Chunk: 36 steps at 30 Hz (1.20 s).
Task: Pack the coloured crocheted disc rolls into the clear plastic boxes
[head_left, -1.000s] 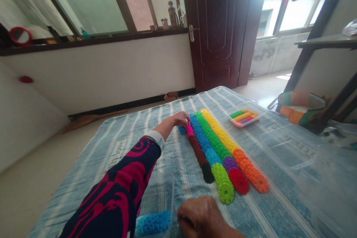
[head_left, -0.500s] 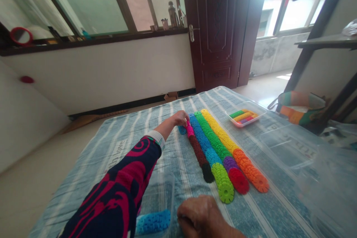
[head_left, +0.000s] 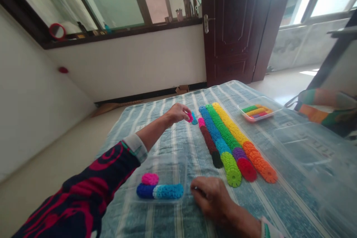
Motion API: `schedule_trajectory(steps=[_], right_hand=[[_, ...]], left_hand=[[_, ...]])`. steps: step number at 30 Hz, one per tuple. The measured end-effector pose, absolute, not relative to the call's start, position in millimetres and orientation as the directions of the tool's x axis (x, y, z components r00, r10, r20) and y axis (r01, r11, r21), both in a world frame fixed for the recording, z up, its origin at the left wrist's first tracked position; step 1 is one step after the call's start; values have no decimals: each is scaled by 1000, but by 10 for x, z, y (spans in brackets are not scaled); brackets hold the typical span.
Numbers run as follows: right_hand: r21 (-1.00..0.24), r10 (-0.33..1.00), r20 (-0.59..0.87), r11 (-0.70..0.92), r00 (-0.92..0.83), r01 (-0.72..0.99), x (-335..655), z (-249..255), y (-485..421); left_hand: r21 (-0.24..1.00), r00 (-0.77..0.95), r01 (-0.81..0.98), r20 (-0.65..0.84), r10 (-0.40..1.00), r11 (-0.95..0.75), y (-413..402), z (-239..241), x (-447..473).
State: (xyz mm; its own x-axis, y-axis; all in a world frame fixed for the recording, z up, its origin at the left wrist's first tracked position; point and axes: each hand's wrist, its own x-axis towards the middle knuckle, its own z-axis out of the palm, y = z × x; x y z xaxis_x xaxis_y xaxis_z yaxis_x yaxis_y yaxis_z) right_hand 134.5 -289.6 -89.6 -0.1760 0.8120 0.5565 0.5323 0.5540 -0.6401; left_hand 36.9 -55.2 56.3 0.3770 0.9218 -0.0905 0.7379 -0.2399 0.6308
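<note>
My left hand (head_left: 178,113) is stretched out over the striped blue cloth (head_left: 167,141), fingers pinched on a pink disc (head_left: 190,117), just left of a light blue disc (head_left: 194,119) on the cloth. Beside it run long rows of stacked toothed discs (head_left: 231,141): pink and dark red, blue, green, yellow and orange. My right hand (head_left: 213,197) rests closed on the cloth near me, next to a clear tray (head_left: 178,163) that holds pink, dark blue and light blue disc stacks (head_left: 159,189).
A second clear tray (head_left: 258,112) with coloured stacks sits far right. A large clear plastic lid or box (head_left: 309,148) lies to the right. Behind the cloth are a white wall, a windowsill and a dark wooden door (head_left: 240,26).
My left hand has lifted off the far end of the pink row and moved slightly left with a pink disc. The view has shifted, so the near tray's stacks now show.
</note>
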Motion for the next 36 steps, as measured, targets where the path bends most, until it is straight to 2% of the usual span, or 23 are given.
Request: schedule_trajectory(steps=[3,6,10,13,17,21,28,36], right_hand=[[-657,781,620,573,-81,490,1401,-799,-2918],[-572,688,725,612,-13,546,1424,-665,-2952],[-442,624,775,647,-98,622,1306,-381,-2967],[-428,683,696,643,-222,635,1085,-138,-2900],[-477,853,427,494,-299,727,767,95,-2731],[-484,910,243,415,-337,770,581,124,-2590],[-492,903,189,427,-386,759,502,-91,-2446],[-586,882,142,441,-449,680,476,-279,-2324]], left_hand=[[718,358,678,-131,925,-161,-1084,643,35],[791,296,611,-187,937,-35,-1562,632,-264],[818,230,570,-242,943,71,-1982,536,-518],[831,178,549,-217,960,86,-2142,474,-609],[863,124,495,-188,974,104,-2237,416,-674],[881,111,464,-159,981,91,-2287,340,-722],[756,111,653,-141,984,35,-2266,205,-800],[583,253,806,-189,949,-98,-2218,181,-880]])
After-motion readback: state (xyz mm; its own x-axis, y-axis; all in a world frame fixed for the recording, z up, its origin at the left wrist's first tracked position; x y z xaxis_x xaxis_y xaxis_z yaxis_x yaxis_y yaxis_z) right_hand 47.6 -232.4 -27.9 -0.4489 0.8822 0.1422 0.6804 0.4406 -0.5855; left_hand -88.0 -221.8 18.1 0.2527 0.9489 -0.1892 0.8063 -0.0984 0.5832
